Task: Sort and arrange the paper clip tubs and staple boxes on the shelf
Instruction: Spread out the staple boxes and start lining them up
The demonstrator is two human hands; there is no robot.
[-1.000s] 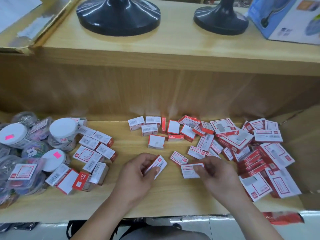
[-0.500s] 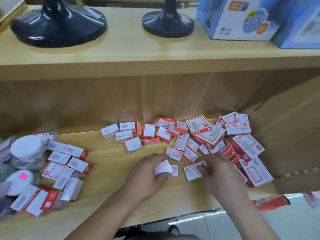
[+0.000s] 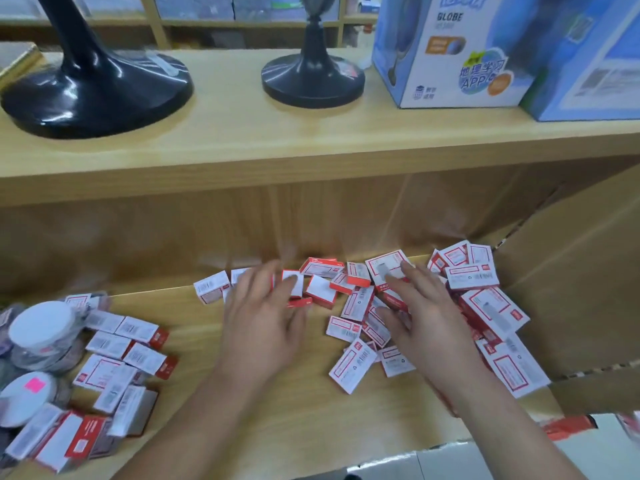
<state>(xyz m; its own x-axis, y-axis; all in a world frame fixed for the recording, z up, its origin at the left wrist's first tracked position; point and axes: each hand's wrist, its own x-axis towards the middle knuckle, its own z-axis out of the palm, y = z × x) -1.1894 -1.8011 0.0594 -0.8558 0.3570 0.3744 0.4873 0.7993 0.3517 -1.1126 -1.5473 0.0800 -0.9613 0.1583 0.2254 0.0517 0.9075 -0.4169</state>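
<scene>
Wooden shelf (image 3: 277,410): red-and-white cardboard staple boxes (image 3: 353,367) strewn, round white-lidded tubs (image 3: 41,327) left, cardboard flap (image 3: 571,299) right; left hand (image 3: 263,317) and right hand (image 3: 426,327) over boxes, grips wide.

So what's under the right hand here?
The right hand is spread over loose red-and-white staple boxes; several stick out round it. Whatever lies beneath the palm is hidden.
</scene>
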